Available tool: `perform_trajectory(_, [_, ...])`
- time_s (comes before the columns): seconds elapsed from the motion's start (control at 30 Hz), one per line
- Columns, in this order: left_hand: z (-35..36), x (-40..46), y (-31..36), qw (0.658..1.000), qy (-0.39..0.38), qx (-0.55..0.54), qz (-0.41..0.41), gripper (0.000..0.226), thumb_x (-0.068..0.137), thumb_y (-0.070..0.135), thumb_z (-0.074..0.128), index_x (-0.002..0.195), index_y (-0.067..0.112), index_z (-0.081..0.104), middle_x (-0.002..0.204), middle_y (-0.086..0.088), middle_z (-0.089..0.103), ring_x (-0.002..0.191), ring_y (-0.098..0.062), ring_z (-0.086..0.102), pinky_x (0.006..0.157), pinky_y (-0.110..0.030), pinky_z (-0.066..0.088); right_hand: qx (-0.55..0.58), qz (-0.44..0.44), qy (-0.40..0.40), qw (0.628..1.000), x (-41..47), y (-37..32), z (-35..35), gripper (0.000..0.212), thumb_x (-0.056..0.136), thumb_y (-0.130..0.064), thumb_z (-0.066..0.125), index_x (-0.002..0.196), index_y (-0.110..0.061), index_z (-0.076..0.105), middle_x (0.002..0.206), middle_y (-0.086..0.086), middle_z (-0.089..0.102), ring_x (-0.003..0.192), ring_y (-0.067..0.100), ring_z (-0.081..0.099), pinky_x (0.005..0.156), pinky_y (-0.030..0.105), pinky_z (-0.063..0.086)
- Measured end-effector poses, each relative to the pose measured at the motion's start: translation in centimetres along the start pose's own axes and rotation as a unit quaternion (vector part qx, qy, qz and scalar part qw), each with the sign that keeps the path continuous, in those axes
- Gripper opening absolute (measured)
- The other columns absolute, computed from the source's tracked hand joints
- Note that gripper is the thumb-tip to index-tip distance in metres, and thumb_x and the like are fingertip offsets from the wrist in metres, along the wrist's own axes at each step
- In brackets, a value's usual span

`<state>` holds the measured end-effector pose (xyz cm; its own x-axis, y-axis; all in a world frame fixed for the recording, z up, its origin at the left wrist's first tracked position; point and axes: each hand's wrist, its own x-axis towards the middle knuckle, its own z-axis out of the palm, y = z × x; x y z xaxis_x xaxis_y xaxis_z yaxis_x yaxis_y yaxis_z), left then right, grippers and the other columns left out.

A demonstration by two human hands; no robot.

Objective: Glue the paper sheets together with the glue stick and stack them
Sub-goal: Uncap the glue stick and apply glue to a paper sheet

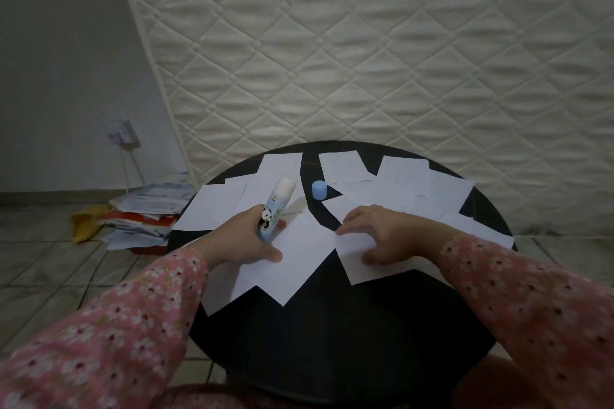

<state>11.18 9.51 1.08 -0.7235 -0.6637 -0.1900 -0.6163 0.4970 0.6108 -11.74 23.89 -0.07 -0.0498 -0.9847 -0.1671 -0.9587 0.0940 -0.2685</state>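
Note:
Several white paper sheets lie scattered over a round black table (pixel 349 325). My left hand (pixel 244 237) is shut on an uncapped glue stick (pixel 275 206), a light blue tube with a panda picture, its white tip pointing up and away. The hand's thumb rests on a near sheet (pixel 295 262). My right hand (pixel 382 232) lies fingers spread on another sheet (pixel 372 267) to the right, pressing it flat. The blue cap (pixel 319 190) stands alone on the table beyond both hands.
More sheets (pixel 412 183) cover the table's far side. A quilted mattress (pixel 365 43) leans upright behind the table. On the tiled floor at left sits a pile of papers (pixel 146 216) below a wall socket (pixel 122 135).

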Motion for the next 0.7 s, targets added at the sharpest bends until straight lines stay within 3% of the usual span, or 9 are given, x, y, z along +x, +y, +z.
perform_trajectory(0.13, [0.0,0.2,-0.2,1.000,0.012,-0.019,0.018,0.062,0.072,0.026,0.083,0.122,0.030,0.048,0.112,0.022,0.056,0.096,-0.003,0.055,0.072,-0.021,0.046,0.001,0.005,-0.006,1.000,0.3,0.3,-0.8,0.068,0.080,-0.022,0.069,0.140,-0.039,0.042,0.144,-0.010,0.034,0.133,0.011,0.031,0.106,0.026,0.027])
perform_trajectory(0.3, [-0.7,1.0,-1.2,0.987,0.132,-0.082,0.033,0.037,0.079,0.026,0.077,0.111,0.025,0.058,0.097,0.021,0.060,0.086,0.001,0.058,0.063,-0.017,0.044,0.032,-0.039,0.122,0.991,1.2,-1.9,-0.7,0.051,0.088,-0.039,0.061,0.136,-0.031,0.050,0.143,-0.009,0.042,0.132,0.011,0.034,0.109,0.030,0.029])
perform_trajectory(0.5, [-1.3,1.2,-4.0,0.991,0.135,0.007,0.015,0.029,0.080,0.011,0.068,0.107,0.020,0.064,0.102,0.006,0.062,0.095,-0.014,0.059,0.066,-0.016,0.040,-0.140,-0.066,0.020,0.988,2.2,-5.2,1.5,0.063,0.093,-0.052,0.047,0.149,-0.028,0.031,0.156,-0.008,0.023,0.143,0.013,0.016,0.114,0.039,0.016])
perform_trajectory(0.7, [-1.2,1.3,-4.7,0.990,0.136,0.033,0.003,0.036,0.078,0.024,0.077,0.111,0.019,0.063,0.107,0.003,0.063,0.096,-0.013,0.057,0.078,-0.024,0.039,-0.086,-0.087,0.058,0.991,1.1,-5.1,1.7,0.049,0.088,-0.057,0.055,0.128,-0.028,0.057,0.145,-0.011,0.040,0.135,0.007,0.030,0.111,0.035,0.026])
